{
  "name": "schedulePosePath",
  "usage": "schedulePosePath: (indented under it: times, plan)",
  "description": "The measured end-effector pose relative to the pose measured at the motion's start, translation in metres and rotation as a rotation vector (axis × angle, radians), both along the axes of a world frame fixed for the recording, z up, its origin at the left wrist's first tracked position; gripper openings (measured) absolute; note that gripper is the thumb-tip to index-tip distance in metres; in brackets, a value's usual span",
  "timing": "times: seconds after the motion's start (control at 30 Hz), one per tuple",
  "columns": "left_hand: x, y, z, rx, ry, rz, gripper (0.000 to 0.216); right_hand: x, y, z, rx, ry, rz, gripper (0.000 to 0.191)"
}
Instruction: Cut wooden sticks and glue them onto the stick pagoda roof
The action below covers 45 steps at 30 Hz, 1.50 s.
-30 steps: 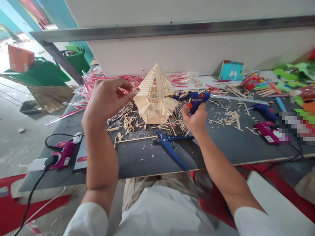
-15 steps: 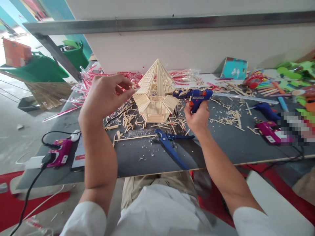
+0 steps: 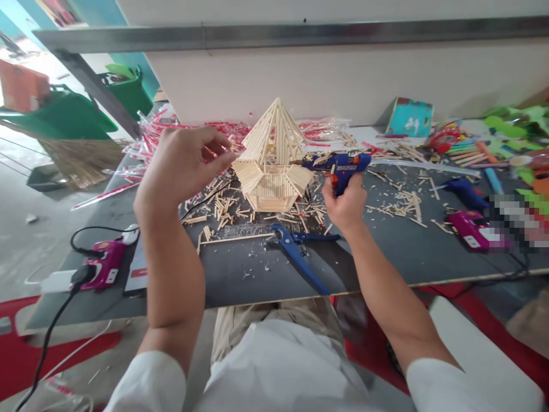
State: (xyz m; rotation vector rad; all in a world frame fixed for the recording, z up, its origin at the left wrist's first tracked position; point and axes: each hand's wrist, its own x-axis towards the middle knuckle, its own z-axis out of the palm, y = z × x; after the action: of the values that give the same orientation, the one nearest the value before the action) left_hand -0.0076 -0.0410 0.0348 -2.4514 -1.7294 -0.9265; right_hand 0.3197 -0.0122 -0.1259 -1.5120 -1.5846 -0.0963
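A pavilion model built of thin wooden sticks [image 3: 270, 186] stands on the dark table, with a pointed upper roof and a wider lower one. My left hand [image 3: 189, 160] is at its left side, thumb and fingertips closed in a pinch by the roof edge. Whatever lies between those fingertips is too small to make out. My right hand [image 3: 348, 206] grips a blue hot glue gun [image 3: 349, 166], its nozzle pointing left at the model's right side. In front of the model lies a blue pipe cutter [image 3: 298, 257], beside a clear ruler [image 3: 244, 230] and a long stick [image 3: 235, 238].
Cut stick pieces [image 3: 223, 209] litter the table around the model. Red-and-clear plastic wrappers [image 3: 150, 137] pile up behind. Purple power strips stand left [image 3: 107, 263] and right [image 3: 472, 229], with cords. A second blue glue gun [image 3: 465, 191] lies at right; a phone [image 3: 137, 266] lies near my left forearm.
The view has shifted slightly. Both hands keep nearly the same places beside the model, and the glue gun stays in my right hand, its nozzle still at the model's right side.
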Motion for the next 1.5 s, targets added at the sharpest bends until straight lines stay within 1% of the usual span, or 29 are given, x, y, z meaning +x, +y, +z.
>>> schedulePosePath:
  times: [0.2, 0.37, 0.47, 0.63, 0.8, 0.93, 1.13, 1.3, 1.5]
  plan:
    - [-0.001, 0.001, -0.001, -0.003, 0.006, -0.011, 0.026, -0.001, 0.001, -0.001, 0.003, -0.013, -0.004, 0.031]
    - [-0.002, 0.006, -0.006, -0.010, -0.053, -0.021, 0.025, -0.002, 0.001, -0.001, -0.018, -0.018, -0.049, 0.035]
    - [-0.002, 0.008, -0.009, -0.026, -0.061, -0.022, 0.025, -0.003, 0.000, -0.001, -0.014, -0.015, -0.051, 0.036]
    - [-0.001, 0.008, -0.008, -0.032, -0.037, -0.034, 0.025, -0.004, -0.001, 0.001, 0.024, -0.026, -0.035, 0.035]
    - [0.000, 0.005, -0.006, -0.076, -0.025, -0.046, 0.031, -0.003, 0.001, -0.002, 0.070, -0.048, -0.030, 0.035]
    - [0.003, 0.003, -0.003, -0.116, -0.009, -0.033, 0.032, -0.003, 0.003, -0.004, 0.125, -0.028, -0.027, 0.035]
    - [0.008, -0.001, 0.001, -0.099, 0.016, -0.018, 0.029, -0.005, 0.000, 0.000, 0.139, -0.044, -0.005, 0.035]
    - [0.009, 0.002, -0.002, -0.076, -0.005, -0.056, 0.025, -0.007, -0.001, 0.001, 0.188, -0.045, 0.006, 0.034]
    - [0.009, 0.005, -0.005, -0.077, 0.031, -0.084, 0.026, -0.008, -0.001, 0.003, 0.203, -0.024, 0.033, 0.026]
